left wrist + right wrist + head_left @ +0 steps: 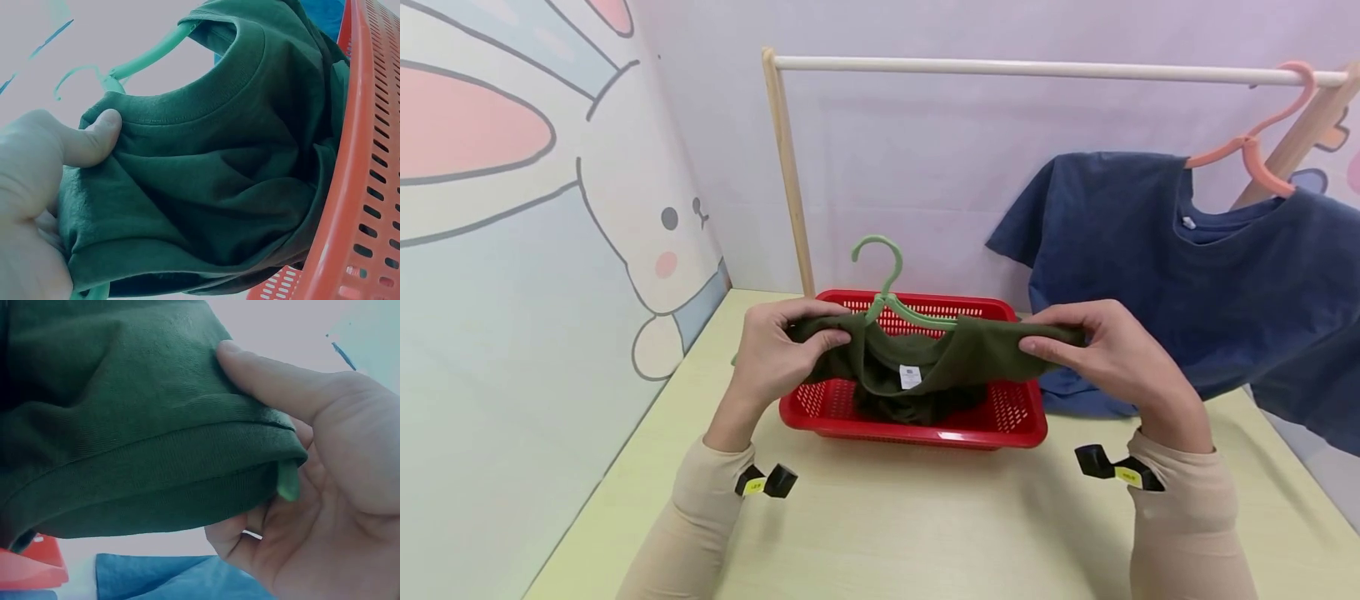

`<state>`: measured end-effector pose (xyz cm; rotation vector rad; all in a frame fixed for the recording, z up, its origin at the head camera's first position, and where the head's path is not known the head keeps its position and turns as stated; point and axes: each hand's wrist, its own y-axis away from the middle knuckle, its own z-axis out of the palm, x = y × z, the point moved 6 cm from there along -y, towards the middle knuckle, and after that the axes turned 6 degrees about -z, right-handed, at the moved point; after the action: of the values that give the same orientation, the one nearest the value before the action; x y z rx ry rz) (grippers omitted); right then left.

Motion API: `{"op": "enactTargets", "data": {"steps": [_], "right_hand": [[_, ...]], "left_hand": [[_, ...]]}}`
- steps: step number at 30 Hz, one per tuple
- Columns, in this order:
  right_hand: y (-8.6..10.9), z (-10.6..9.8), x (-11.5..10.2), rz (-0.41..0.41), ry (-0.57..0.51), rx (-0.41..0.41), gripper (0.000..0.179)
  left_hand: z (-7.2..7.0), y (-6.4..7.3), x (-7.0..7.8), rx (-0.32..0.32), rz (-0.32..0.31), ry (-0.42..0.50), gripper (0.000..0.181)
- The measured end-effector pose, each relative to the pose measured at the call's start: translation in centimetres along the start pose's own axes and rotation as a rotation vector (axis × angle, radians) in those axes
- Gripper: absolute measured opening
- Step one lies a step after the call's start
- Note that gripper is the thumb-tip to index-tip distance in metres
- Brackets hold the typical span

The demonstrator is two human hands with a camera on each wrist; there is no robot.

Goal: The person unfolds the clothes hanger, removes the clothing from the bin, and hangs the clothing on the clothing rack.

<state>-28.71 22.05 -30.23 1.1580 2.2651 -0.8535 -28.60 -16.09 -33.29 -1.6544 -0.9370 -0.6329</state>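
Note:
A dark green T-shirt [992,348] is held up by its shoulders over the red basket, its lower part bunched down inside. The green hanger [886,297] sits within the shirt, its hook and neck rising out of the collar. My left hand [782,342] pinches the shoulder at the left, thumb in front, and a green hanger end shows below that sleeve in the left wrist view. At the other shoulder, my right hand [1105,354] pinches the cloth between thumb and fingers. A hanger tip [287,481] pokes out of the sleeve opening beside the right palm.
The red basket [917,435] stands on the pale tabletop [895,517]. Behind it rises a rack with a white rail [1000,67] and wooden posts. A navy T-shirt [1120,258] hangs at the right on a pink hanger [1251,150]. A rabbit-printed wall borders the left.

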Motion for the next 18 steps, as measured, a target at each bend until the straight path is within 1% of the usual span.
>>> {"op": "enactTargets", "data": {"steps": [6, 12, 14, 18], "right_hand": [[-0.50, 0.78, -0.06, -0.024, -0.070, 0.021, 0.013], [-0.78, 0.85, -0.34, -0.069, -0.140, 0.107, 0.010], [-0.75, 0.71, -0.36, -0.066, -0.147, 0.130, 0.009], [-0.57, 0.13, -0.03, -0.020, -0.151, 0.176, 0.006]], "left_hand": [[0.01, 0.06, 0.10, -0.015, 0.002, 0.007, 0.026], [-0.10, 0.00, 0.31, -0.008, -0.003, 0.013, 0.027], [-0.15, -0.09, 0.36, -0.002, -0.003, 0.005, 0.028], [-0.43, -0.22, 0.24, 0.011, -0.005, -0.035, 0.034]]}}
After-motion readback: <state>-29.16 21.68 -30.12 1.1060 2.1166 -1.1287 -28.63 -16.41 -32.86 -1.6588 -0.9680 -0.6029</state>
